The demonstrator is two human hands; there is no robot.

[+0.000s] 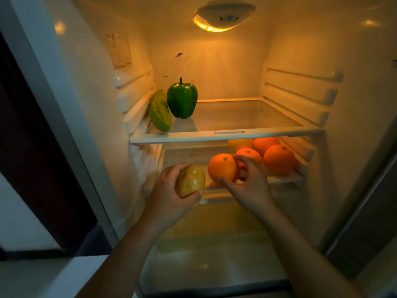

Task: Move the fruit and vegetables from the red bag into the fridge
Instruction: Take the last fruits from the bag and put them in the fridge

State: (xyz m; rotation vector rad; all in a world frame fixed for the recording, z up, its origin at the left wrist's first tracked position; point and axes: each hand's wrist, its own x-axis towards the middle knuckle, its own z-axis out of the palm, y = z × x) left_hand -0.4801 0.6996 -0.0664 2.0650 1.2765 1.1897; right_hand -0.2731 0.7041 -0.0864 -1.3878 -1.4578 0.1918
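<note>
The fridge stands open and lit. My left hand (169,190) grips a yellowish potato-like vegetable (190,180) in front of the lower shelf. My right hand (249,181) holds an orange (222,167) between thumb and fingers at the front of the lower shelf (285,178). Three more oranges (279,159) and a yellow fruit (239,144) sit behind it on that shelf. On the upper glass shelf (225,135), at the left, stand a green bell pepper (182,100) and a bumpy green gourd (160,114). The red bag is out of view.
The fridge lamp (223,17) glows at the top. Ribbed shelf rails (300,93) line the right wall. A drawer cover (214,229) lies below my hands. The fridge's left frame (53,125) borders a dark doorway.
</note>
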